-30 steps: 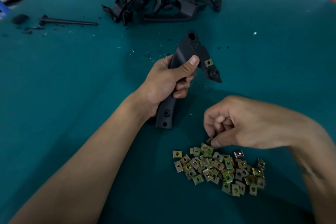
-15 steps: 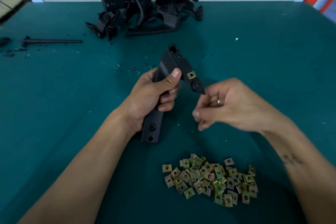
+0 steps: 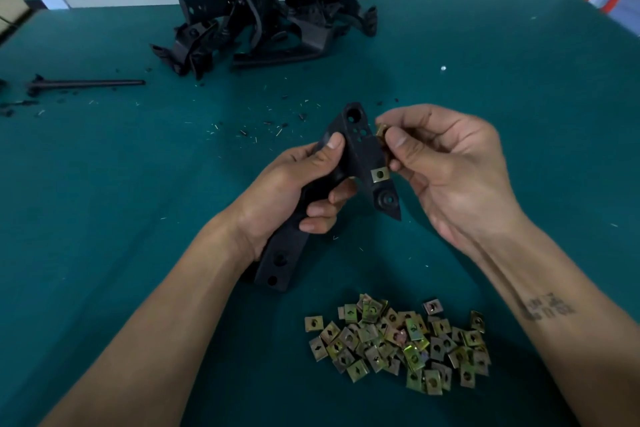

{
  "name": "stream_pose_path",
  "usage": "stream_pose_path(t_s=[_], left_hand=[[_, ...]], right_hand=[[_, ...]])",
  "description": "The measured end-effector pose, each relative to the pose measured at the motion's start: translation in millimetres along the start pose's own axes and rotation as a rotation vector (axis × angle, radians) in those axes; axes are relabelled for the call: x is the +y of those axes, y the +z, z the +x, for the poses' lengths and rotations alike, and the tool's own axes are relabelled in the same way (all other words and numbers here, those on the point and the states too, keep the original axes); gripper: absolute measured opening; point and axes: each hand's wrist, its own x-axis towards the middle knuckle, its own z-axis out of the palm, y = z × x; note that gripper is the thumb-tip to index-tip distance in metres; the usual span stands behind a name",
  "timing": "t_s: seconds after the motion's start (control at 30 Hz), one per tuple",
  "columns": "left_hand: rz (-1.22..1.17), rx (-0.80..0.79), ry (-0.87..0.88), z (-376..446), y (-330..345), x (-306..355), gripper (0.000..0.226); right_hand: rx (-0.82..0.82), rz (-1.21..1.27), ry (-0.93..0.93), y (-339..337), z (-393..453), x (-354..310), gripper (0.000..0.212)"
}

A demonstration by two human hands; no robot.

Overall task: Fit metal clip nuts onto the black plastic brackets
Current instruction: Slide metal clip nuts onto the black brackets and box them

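Loose clip nuts (image 3: 398, 343) heaped on the green table (image 3: 104, 218), nearest, below both wrists. Left hand (image 3: 294, 191) grips the black bracket (image 3: 360, 163) mid-length, fingers curled round it, thumb pressed on top; one fitted clip nut (image 3: 380, 174) sits just below the right fingertips. Right hand (image 3: 446, 163) pinches a clip nut (image 3: 381, 131) between thumb and forefinger against the bracket's right edge; bracket pile (image 3: 273, 28) lies far beyond the fingers.

Bare green table (image 3: 104, 218) lies open to the left and far right. A heap of black brackets (image 3: 277, 28) blocks the far edge, a rod (image 3: 86, 82) lies far left, and loose clip nuts (image 3: 398, 340) crowd the near middle.
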Motion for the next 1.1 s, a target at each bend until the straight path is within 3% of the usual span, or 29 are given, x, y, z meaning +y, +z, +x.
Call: stream_pose_path(t_s=[0.13, 0.23, 0.37, 0.57, 0.97, 1.1], left_hand=[[0.021, -0.017, -0.02, 1, 0, 0, 0.055], [0.027, -0.039, -0.012, 1, -1, -1, 0.046], [0.035, -0.033, -0.019, 1, 0, 0, 0.06], [0.051, -0.024, -0.016, 1, 2, 1, 0.061], [0.078, -0.061, -0.021, 0, -1, 0, 0.061], [0.072, -0.082, -0.026, 0, -3, -2, 0.044]], right_hand=[[0.035, 0.003, -0.041, 2, -2, -2, 0.016], [0.063, 0.029, -0.026, 2, -2, -4, 0.019], [0.061, 0.033, -0.031, 0, -1, -5, 0.013], [0.047, 0.015, -0.042, -4, 1, -5, 0.009], [0.02, -0.003, -0.005, -3, -1, -9, 0.007], [0.011, -0.06, -0.017, -5, 0, -13, 0.008]])
